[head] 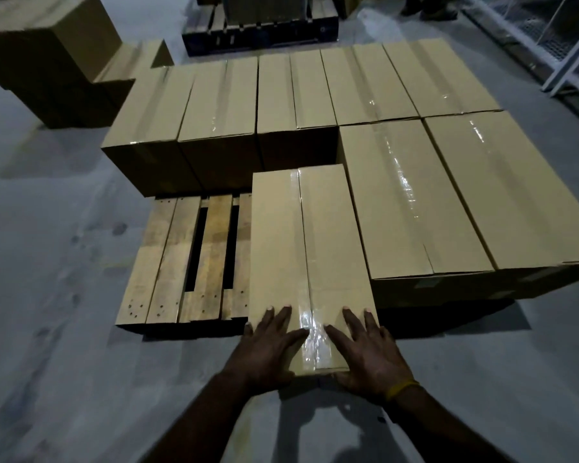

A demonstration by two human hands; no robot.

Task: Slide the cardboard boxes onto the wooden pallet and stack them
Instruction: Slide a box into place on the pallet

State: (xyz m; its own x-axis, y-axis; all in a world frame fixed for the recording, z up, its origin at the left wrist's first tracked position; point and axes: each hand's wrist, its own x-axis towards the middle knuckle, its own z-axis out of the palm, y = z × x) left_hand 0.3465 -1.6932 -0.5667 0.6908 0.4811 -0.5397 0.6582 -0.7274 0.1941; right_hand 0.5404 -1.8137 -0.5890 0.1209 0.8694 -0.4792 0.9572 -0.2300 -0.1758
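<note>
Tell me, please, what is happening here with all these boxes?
A person is loading a wooden pallet with long taped cardboard boxes. Both the left hand and the right hand lie flat, fingers spread, on the near end of one box, which overhangs the pallet's front edge. A back row of boxes and two boxes on the right are already in place; bare slats show at front left.

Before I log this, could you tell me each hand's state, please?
Left hand: open, flat on the box.
Right hand: open, flat on it too.
</note>
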